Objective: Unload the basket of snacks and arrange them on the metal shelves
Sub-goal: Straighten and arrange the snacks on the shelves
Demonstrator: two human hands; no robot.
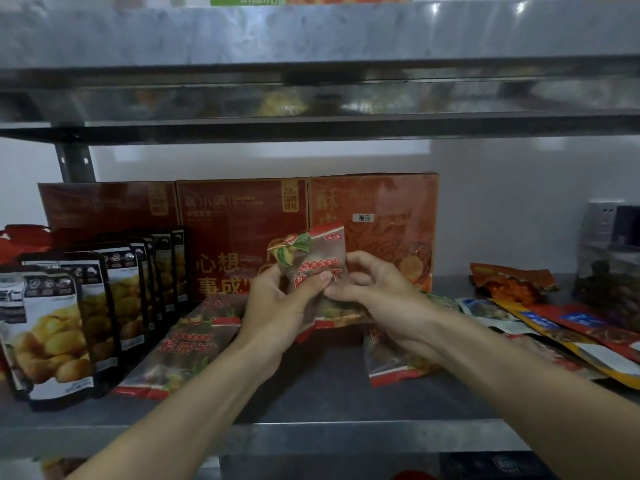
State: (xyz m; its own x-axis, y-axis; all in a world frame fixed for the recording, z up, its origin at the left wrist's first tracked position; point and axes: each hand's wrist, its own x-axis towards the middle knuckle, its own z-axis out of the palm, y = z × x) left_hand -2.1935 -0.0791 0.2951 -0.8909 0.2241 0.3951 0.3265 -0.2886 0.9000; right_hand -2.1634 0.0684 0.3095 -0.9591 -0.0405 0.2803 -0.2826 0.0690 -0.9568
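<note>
Both hands hold one clear snack packet with red trim (313,258) upright above the metal shelf (311,434). My left hand (282,303) grips its left side with the thumb across the front. My right hand (372,289) pinches its right side. Under the hands lie more packets of the same kind: one flat to the left (183,351), one below my right wrist (391,362), and another partly hidden beneath the held packet. The basket is out of view.
A row of standing black pouches with yellow nuts (69,323) fills the left. Three red and orange boxes (242,233) stand along the back wall. Mixed flat packets (561,327) and a dark bag (609,278) lie at the right. An upper shelf (311,81) hangs overhead.
</note>
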